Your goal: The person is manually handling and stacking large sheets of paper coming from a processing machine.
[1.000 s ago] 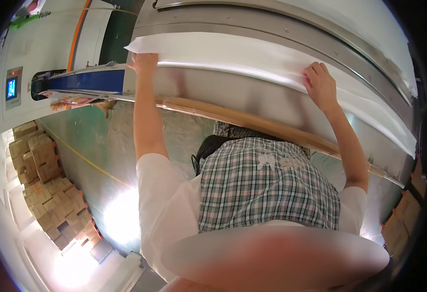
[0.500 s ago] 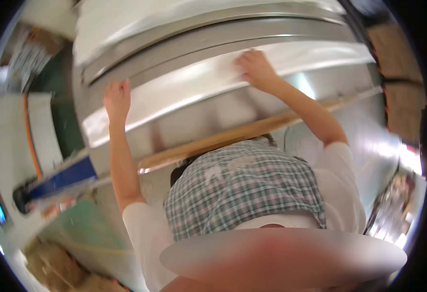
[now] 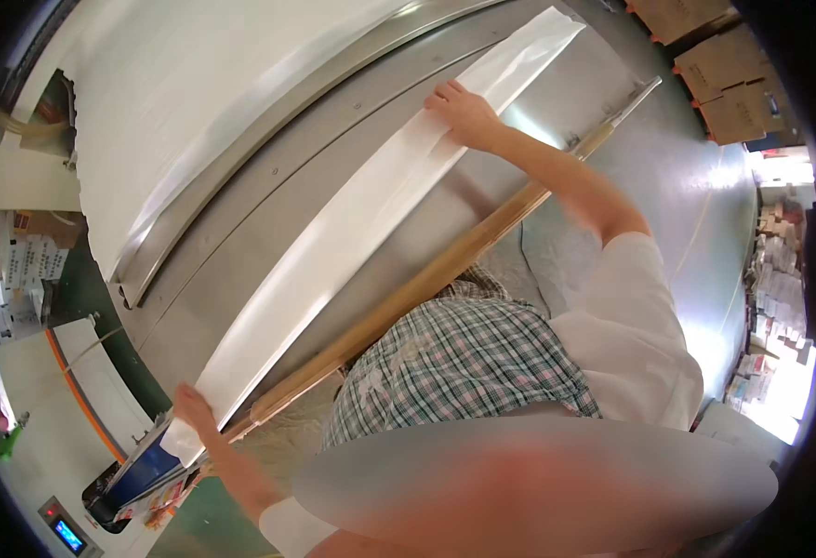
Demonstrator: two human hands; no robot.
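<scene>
Long, smooth, glossy white strip (image 3: 324,246) slanting across the centre of the frame.
Its long axis runs lower left to upper right over a grey metal bench (image 3: 222,251). The right hand (image 3: 465,115) lays bent, close-set fingers across its upper part; the left hand (image 3: 194,409) is at its lower-left end. Whether either grips, I cannot tell. A narrow tan rail (image 3: 398,304) runs alongside, below right.
</scene>
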